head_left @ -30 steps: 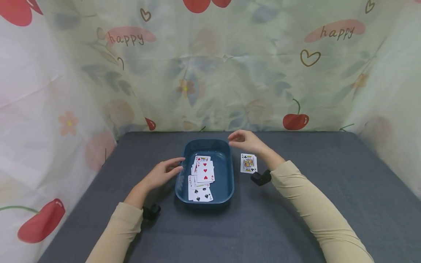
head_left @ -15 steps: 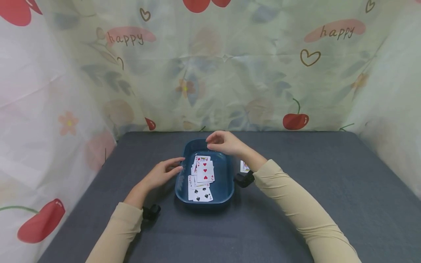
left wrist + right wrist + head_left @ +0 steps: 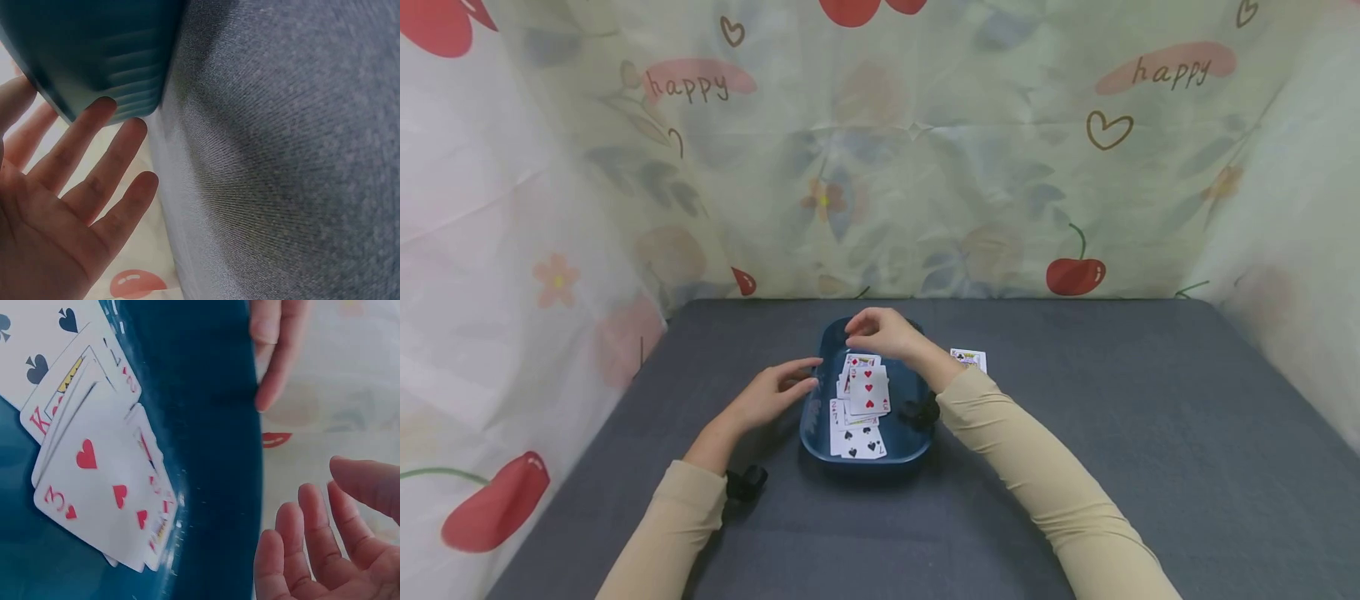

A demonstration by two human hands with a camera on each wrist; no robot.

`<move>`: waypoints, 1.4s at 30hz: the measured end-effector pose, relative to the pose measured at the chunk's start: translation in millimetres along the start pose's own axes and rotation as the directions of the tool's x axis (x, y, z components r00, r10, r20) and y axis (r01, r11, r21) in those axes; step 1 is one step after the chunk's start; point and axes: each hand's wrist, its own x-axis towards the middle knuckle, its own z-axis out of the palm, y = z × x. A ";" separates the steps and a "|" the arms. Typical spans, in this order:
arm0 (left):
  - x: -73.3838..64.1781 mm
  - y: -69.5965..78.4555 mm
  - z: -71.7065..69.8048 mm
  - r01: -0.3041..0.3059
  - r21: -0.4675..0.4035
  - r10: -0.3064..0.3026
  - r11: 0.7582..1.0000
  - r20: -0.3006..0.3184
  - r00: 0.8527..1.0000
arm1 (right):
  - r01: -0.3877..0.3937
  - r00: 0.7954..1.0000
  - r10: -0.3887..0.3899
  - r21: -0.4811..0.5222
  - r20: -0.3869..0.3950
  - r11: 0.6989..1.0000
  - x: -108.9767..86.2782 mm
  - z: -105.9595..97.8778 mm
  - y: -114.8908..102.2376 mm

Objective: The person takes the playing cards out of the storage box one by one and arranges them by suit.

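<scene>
— Cards (image 3: 859, 408), white, rectangular, printed in red and black: lying where?

— Inside a glossy dark-blue tray (image 3: 904, 440) with rounded corners, overlapping face up, mostly along its left half. Topped by a three of hearts (image 3: 103, 487), with spades toward the near end.

— And the right hand (image 3: 891, 335)?

— Raised over the tray's far end, spread rather wide, with thumb well apart from loosely bent fingers and bare palm showing.

— And the left hand (image 3: 766, 398)?

— Wide too, with fingers spread and nearly straight, reaching to the tray's left rim. Touching it or just beside it? Impossible to tell.

— Further out?

— To the right of the tray, on the grey cloth-covered bench (image 3: 1150, 433), a white court card (image 3: 968, 357) marked with a black club, partly hidden by a long beige fabric sleeve (image 3: 1052, 492). At each wrist, a small black device (image 3: 747, 483). Behind, a pale fabric curtain (image 3: 910, 192) printed with cherries, flowers and "happy".
</scene>
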 end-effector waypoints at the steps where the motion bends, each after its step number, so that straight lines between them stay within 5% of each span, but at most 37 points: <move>1: -0.1 0.2 -0.2 0.001 -0.001 -0.001 1.000 0.000 1.000 | -0.016 1.000 0.016 -0.007 -0.005 1.000 1.8 2.0 1.2; 21: -1.5 -1.6 0.3 -0.015 -0.009 0.015 1.000 0.002 1.000 | -0.185 0.982 0.175 -0.184 -0.073 0.965 14.0 26.5 26.5; 36: -2.2 -1.3 0.7 0.002 -0.003 -0.002 1.000 -0.004 1.000 | -0.195 0.971 0.237 -0.492 0.025 0.849 11.9 29.7 24.6; 42: -2.5 -1.4 0.8 -0.008 -0.002 0.008 1.000 -0.003 1.000 | -0.212 0.965 0.261 -0.496 0.031 0.842 10.4 30.1 24.2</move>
